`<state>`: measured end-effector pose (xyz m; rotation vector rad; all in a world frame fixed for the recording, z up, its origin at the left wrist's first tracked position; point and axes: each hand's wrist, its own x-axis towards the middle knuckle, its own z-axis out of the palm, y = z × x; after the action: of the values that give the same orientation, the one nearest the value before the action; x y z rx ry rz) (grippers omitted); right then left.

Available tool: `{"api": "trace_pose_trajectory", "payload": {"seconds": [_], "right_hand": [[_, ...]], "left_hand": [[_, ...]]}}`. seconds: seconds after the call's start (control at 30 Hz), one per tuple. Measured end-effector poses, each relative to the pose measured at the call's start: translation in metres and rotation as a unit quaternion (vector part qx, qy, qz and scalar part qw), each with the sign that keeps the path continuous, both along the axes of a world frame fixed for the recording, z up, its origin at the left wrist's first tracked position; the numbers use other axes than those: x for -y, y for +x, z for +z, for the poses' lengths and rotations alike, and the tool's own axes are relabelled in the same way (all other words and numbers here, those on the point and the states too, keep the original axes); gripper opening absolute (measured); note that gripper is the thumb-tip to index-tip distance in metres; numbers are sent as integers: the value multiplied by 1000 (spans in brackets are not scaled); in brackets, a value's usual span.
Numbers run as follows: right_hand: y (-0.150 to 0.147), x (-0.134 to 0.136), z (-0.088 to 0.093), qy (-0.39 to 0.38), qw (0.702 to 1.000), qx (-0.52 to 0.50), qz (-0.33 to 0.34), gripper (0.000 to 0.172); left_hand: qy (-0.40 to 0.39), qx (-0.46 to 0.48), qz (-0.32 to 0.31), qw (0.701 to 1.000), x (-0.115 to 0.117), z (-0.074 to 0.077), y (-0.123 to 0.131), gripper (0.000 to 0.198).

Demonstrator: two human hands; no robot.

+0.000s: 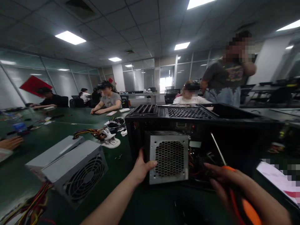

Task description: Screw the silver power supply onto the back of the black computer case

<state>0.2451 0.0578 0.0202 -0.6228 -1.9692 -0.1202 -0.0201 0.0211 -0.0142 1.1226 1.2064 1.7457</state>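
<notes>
A black computer case (234,121) lies in front of me with its open side toward me. At its left end, a power supply (170,159) with a honeycomb grille sits partly inside. My left hand (142,168) is closed on the left edge of this unit, thumb against the grille face. Wrapped round the orange and black handle of a screwdriver (217,148) is my right hand (241,184). The bare shaft points up and left before the case opening. My right fingertips are near dark cables (199,168) inside the case; whether they touch is unclear.
Two more power supplies (77,156) with bundled wires (39,200) stand on the green table at left. Behind them are a white device (110,140) and small screws (118,157). Another person's hand (11,143) rests at far left. Several people are around; one stands behind the case.
</notes>
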Motion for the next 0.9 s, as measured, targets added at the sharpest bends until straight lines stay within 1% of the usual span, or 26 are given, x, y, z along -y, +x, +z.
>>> {"api": "trace_pose_trajectory", "payload": {"seconds": [0.07, 0.13, 0.23, 0.3, 0.37, 0.4, 0.43, 0.47, 0.53, 0.6, 0.63, 0.7, 0.73, 0.8, 0.83, 0.9], "right_hand": [[2, 3, 1, 9, 1000, 16, -14, 29], [8, 8, -3, 39, 999, 20, -24, 27], [20, 21, -16, 53, 997, -8, -49, 24], [27, 34, -28, 29, 997, -10, -64, 25], [31, 48, -42, -39, 995, 32, -90, 26], [33, 54, -49, -89, 987, 69, -111, 25], [35, 61, -55, -142, 974, 107, -142, 23], [38, 67, -60, -191, 954, 142, -182, 22], [48, 76, -67, -274, 902, 200, -268, 24], [63, 80, -66, -336, 846, 253, -328, 27], [70, 80, -64, -358, 824, 280, -339, 28], [83, 77, -56, -378, 796, 329, -340, 31], [87, 74, -51, -378, 789, 346, -341, 32], [88, 70, -41, -366, 785, 359, -348, 34], [84, 68, -36, -355, 789, 357, -352, 34], [70, 68, -31, -327, 811, 340, -345, 32]], "left_hand": [[10, 7, 4, 1000, -3, -4, -2, 85], [14, 13, 11, 1000, -6, -9, -4, 85], [9, 19, 18, 1000, -11, -12, -6, 80], [-4, 18, 23, 1000, -13, -12, -7, 71], [-22, 7, 35, 999, -15, -11, -8, 59], [-32, -3, 38, 999, -17, -11, -9, 52], [-40, -13, 43, 998, -18, -11, -10, 48], [-45, -25, 47, 998, -19, -12, -10, 46], [-52, -48, 52, 996, -19, -13, -12, 43], [-54, -69, 56, 995, -19, -14, -13, 43], [-53, -77, 58, 994, -19, -14, -13, 42], [-50, -91, 62, 993, -19, -14, -14, 42], [-48, -97, 63, 992, -18, -15, -14, 42], [-44, -104, 62, 992, -19, -15, -14, 42], [-43, -106, 61, 991, -19, -16, -14, 43], [-43, -109, 60, 991, -20, -17, -15, 46]]}}
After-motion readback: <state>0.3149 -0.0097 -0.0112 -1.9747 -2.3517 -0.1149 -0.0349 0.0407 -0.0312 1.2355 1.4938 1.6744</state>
